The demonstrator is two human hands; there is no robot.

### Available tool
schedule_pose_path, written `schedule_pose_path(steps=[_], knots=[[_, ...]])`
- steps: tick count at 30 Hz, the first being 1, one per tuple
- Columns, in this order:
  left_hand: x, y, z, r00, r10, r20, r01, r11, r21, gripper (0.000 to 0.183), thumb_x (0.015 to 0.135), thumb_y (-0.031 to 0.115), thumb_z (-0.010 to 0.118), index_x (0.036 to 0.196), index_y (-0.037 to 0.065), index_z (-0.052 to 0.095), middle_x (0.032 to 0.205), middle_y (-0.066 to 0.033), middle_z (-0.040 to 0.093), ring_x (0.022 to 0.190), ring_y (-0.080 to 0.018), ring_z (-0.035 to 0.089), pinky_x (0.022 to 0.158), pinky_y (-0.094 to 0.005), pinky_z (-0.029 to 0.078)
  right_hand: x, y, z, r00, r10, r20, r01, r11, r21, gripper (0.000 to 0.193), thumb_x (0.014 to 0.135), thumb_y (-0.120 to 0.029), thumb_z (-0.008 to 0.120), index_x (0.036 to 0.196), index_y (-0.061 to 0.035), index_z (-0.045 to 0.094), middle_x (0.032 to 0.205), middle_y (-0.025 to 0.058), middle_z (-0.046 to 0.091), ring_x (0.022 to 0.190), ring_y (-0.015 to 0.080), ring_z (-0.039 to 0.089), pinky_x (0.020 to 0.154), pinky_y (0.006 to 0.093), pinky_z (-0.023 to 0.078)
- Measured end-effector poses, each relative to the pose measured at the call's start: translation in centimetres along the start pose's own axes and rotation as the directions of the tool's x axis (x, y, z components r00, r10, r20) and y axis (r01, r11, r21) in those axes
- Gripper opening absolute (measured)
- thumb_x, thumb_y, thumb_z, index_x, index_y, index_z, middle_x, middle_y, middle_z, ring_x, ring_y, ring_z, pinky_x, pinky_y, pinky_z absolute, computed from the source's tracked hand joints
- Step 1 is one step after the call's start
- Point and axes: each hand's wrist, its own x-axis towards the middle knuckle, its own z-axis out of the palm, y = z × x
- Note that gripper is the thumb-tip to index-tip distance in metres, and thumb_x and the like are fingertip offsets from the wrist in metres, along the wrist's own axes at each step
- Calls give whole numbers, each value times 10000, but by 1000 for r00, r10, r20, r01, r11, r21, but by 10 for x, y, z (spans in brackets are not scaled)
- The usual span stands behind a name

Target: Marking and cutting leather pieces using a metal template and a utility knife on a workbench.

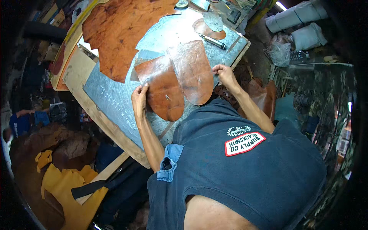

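Two brown leather pieces with rounded lower ends lie side by side on the grey metal work surface (111, 94). My left hand (139, 99) pinches the outer edge of the left leather piece (165, 96), which is darker, with a small light mark near its middle. At the outer edge of the right leather piece (195, 73), my right hand (227, 78) has its thumb and forefinger closed. That piece is lighter and shiny under glare. Just beyond it rests a pen-like tool (213, 41) with a dark end.
A large mottled brown hide (122, 34) covers the far left of the bench. Leather offcuts (209, 30) lie at the far right. A wooden edge (111, 128) borders the surface. Yellow leather (69, 188) hangs at lower left; white rolls (297, 17) sit at upper right.
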Motion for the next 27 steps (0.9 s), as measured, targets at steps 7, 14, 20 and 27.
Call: schedule_pose_path(steps=[7, 14, 20, 27], knots=[[-4, 17, 26, 962, 270, 42, -262, 955, -138, 314, 994, 144, 523, 1244, -42, 565, 1152, -85, 657, 993, -150, 620, 899, -296, 483, -33, -26, 33, 964, -261, -40, 226, 892, -392, 473, 860, -33, 438, 1308, 98, 511, 1283, 250, 592, 1236, 261, 551, 1050, 333, 407], [3, 45, 43, 935, 354, 22, -354, 928, 113, 303, 984, 123, 475, 1200, -59, 583, 1113, -116, 676, 995, -169, 623, 902, -313, 474, 3, -19, 31, 973, -33, -227, 2, 991, -132, 375, 922, -143, 527, 1244, 41, 584, 940, 88, 675, 535, 96, 548, 452, 240, 434], [-2, 59, 55, 908, 411, 84, -420, 891, 173, 327, 986, 156, 454, 1203, -52, 581, 1131, -155, 663, 1032, -226, 621, 920, -355, 463, 24, -21, 44, 991, -117, 60, 126, 971, -203, 293, 948, -306, 607, 903, -27, 686, 696, -36, 587, 541, 51, 470, 472, 238, 369], [-13, 90, 65, 931, 312, 189, -344, 924, 169, 585, 1034, 473, 376, 1189, -49, 587, 1071, -137, 647, 999, -198, 571, 924, -333, 435, -11, -79, 123, 807, -453, 378, 551, 809, -207, 389, 960, -354, 550, 1010, 2, 699, 764, 42, 661, 713, 117, 569, 648, 296, 465]])
